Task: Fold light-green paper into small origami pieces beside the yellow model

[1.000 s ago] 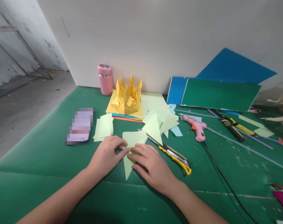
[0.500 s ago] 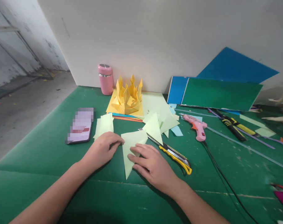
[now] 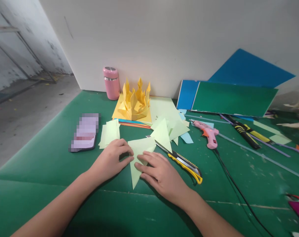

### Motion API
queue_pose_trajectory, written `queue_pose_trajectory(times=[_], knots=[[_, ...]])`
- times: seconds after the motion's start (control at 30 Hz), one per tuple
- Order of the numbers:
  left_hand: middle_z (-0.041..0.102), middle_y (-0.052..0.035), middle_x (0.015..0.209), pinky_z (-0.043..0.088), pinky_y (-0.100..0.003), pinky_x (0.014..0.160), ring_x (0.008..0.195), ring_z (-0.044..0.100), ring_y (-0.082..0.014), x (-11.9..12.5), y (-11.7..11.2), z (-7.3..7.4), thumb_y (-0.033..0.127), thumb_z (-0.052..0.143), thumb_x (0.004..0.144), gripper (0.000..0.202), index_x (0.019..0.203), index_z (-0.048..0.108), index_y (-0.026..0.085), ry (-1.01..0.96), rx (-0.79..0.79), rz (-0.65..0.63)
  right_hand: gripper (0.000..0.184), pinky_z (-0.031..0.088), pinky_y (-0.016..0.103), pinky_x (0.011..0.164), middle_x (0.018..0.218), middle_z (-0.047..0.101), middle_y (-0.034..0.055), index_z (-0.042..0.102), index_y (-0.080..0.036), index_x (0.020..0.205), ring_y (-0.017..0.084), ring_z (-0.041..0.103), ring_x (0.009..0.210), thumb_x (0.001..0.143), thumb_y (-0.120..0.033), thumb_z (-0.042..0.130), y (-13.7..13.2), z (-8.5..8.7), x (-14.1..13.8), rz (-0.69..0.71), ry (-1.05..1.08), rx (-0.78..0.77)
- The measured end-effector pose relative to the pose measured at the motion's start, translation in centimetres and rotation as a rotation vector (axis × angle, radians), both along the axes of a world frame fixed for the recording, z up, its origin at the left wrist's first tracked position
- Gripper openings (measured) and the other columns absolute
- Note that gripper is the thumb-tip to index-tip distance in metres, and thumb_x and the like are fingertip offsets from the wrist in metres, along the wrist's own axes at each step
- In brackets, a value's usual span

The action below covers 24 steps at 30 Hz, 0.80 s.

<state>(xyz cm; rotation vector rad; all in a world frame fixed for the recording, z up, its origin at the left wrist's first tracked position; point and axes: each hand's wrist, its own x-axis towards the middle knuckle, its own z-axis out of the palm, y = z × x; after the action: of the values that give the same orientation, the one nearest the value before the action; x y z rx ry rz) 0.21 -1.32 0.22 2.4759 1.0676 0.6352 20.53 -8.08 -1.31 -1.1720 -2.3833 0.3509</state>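
A pale green sheet of paper (image 3: 137, 164), folded to a downward point, lies on the table between my hands. At its left edge my left hand (image 3: 114, 156) is closed, thumb and fingertips meeting the paper. My right hand (image 3: 158, 171) rests on the sheet's right side with its fingers spread, covering part of it. A yellow utility knife (image 3: 186, 166) lies just right of that hand, blade out towards the paper. Pale green triangular pieces (image 3: 161, 135) lie beyond the blade. Behind my left hand is a small stack of pale green paper (image 3: 110, 133).
A yellow folded-paper crown shape (image 3: 134, 105) stands on yellow paper at the back, beside a pink flask (image 3: 111, 84). A phone (image 3: 86, 131) lies left. To the right are a pink glue gun (image 3: 206, 131) with a trailing cord, pliers (image 3: 245, 135) and leaning boards (image 3: 235, 98).
My left hand has shifted slightly right and nearer me along the paper's left edge, its thumb and fingers parting a little. My right hand and the paper stay almost still.
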Motion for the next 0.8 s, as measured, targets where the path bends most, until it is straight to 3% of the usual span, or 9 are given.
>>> queue_pose_trajectory(times=[0.23,0.43,0.6,0.8], knots=[[0.054,-0.0025,0.091,0.046,-0.038,0.079,0.088,0.052,-0.0219,0.0,-0.5,0.9,0.023,0.058,0.081,0.004,0.084,0.06,0.021,0.119,-0.094,-0.005,0.029,0.041,0.045,0.099,0.128,0.059,0.0068,0.062,-0.025,0.119,0.025,0.047,0.122,0.095,-0.031,0.045,0.0,0.4,0.1,0.017,-0.054,-0.001],[0.053,-0.0022,0.091,0.044,-0.039,0.08,0.089,0.052,-0.0224,0.1,-0.7,1.1,0.024,0.056,0.084,0.004,0.084,0.06,0.022,0.168,-0.095,0.007,0.024,0.025,0.055,0.104,0.129,0.057,0.004,0.065,-0.034,0.112,0.026,0.043,0.125,0.095,-0.033,0.047,-0.5,1.4,0.6,0.142,-0.128,-0.025],[0.052,-0.0018,0.09,0.044,-0.039,0.082,0.088,0.051,-0.0221,0.2,-0.8,0.9,0.022,0.059,0.082,0.002,0.083,0.06,0.021,0.163,-0.091,0.019,0.023,0.02,0.05,0.104,0.109,0.063,0.0044,0.066,-0.034,0.109,0.02,0.051,0.111,0.095,-0.035,0.047,-0.6,1.5,0.7,0.192,-0.076,-0.034],[0.052,-0.0023,0.09,0.044,-0.04,0.084,0.09,0.051,-0.0221,0.2,-0.8,0.7,0.02,0.06,0.081,0.002,0.083,0.06,0.021,0.125,-0.107,0.027,0.024,0.019,0.046,0.105,0.11,0.064,0.0044,0.065,-0.029,0.109,0.016,0.054,0.107,0.096,-0.029,0.045,-0.5,1.4,0.9,0.216,-0.051,0.007]])
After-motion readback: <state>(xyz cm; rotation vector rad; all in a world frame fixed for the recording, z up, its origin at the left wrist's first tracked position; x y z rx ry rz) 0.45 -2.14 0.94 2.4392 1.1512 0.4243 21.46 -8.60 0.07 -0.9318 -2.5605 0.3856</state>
